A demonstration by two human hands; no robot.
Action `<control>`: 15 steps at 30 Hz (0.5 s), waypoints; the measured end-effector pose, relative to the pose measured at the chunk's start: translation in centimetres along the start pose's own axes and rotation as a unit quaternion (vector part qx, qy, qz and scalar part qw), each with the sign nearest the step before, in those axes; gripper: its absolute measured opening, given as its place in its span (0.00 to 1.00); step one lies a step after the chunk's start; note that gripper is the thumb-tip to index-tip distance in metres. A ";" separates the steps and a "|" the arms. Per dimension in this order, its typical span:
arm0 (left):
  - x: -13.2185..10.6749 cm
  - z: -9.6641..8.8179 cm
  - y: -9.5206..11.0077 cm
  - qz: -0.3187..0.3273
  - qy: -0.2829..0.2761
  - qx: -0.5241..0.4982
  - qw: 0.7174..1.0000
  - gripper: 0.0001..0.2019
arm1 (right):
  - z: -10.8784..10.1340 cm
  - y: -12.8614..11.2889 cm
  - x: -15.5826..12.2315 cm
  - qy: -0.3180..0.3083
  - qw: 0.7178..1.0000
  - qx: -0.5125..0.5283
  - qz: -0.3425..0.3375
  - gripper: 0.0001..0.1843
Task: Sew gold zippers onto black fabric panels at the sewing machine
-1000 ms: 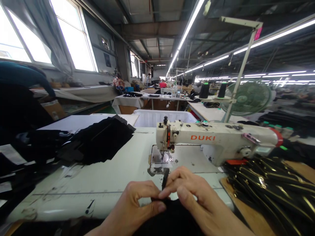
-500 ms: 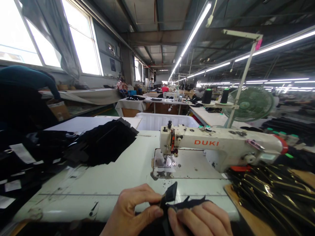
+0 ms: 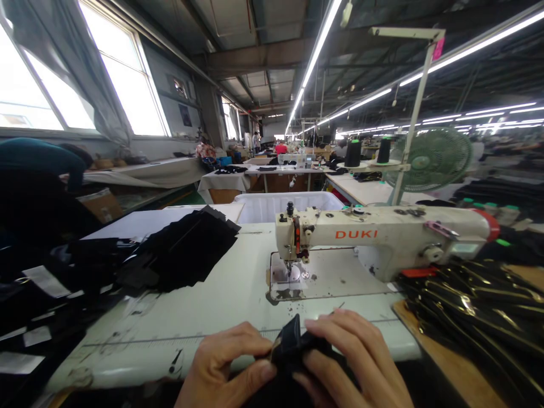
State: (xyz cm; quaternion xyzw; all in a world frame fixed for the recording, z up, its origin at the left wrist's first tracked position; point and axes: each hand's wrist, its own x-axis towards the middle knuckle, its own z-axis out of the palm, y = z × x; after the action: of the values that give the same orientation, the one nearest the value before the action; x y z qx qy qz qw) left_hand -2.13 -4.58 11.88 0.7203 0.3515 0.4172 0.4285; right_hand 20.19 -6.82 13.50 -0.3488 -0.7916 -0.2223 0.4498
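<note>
Low in the view, at the table's front edge, both hands are on a black fabric piece (image 3: 289,338) with a folded end standing up. My left hand (image 3: 229,362) pinches its left side between thumb and fingers. My right hand (image 3: 352,357) grips the right side with curled fingers, covering much of the cloth there. The lower part of the piece hangs out of sight below. Just beyond the hands stands a white sewing machine (image 3: 357,232), its needle area apart from the fabric.
A stack of black cut pieces (image 3: 187,249) lies left on the sewing table (image 3: 229,300), with labelled black cloth (image 3: 46,280) further left. Black pieces with gold zippers (image 3: 471,323) are heaped at right. Behind the machine are a white bin (image 3: 289,201) and a green fan (image 3: 429,161). A person (image 3: 38,170) bends at far left.
My right hand has shifted up, its fingers now bent over the cloth's right side. The jagged cloth edge is now mostly covered. My left hand keeps its pinch. The camera view has tilted slightly.
</note>
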 end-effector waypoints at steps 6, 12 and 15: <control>-0.1 0.1 0.4 -0.036 0.012 0.018 0.999 0.14 | 0.2 0.9 1.3 -0.064 0.975 0.205 0.062 0.06; -0.2 0.4 0.7 -0.031 0.038 0.021 0.999 0.16 | 0.4 1.0 1.3 -0.034 0.971 0.228 0.056 0.15; -0.2 0.6 0.8 -0.024 0.049 0.027 0.998 0.16 | 0.4 1.0 0.7 0.024 0.995 0.100 -0.006 0.09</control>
State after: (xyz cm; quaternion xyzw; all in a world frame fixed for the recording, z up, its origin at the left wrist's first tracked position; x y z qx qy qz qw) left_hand -1.59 -5.22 12.36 0.7018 0.4004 0.4322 0.4005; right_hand 20.54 -5.66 13.93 -0.2923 -0.8007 -0.1531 0.5000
